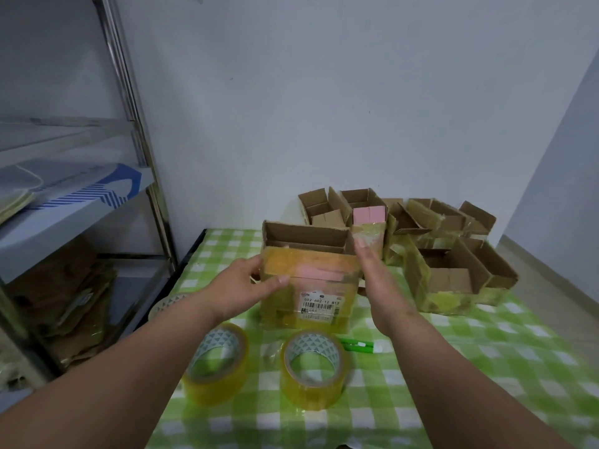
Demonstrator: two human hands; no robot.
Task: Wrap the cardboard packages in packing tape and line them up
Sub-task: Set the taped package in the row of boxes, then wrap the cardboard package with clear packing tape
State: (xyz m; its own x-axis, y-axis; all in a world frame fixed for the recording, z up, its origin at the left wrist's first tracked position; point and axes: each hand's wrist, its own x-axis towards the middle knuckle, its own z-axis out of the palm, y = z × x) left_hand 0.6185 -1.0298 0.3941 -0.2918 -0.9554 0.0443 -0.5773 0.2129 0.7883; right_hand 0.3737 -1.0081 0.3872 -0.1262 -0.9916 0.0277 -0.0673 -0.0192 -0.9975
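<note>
Two hands frame the taped package (309,286), my left hand (246,285) pinching its corner, right hand (377,280) flat alongside; next, I'd judge, lining it up.

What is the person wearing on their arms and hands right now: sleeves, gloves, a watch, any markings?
Nothing that shows. The left hand and right hand are bare, with no gloves, rings or tape on the fingers. Both forearms are uncovered down to the bottom edge of the picture, so any sleeves end out of view. No watch, wristband or bracelet is visible on either wrist, and no markings can be made out.
</note>
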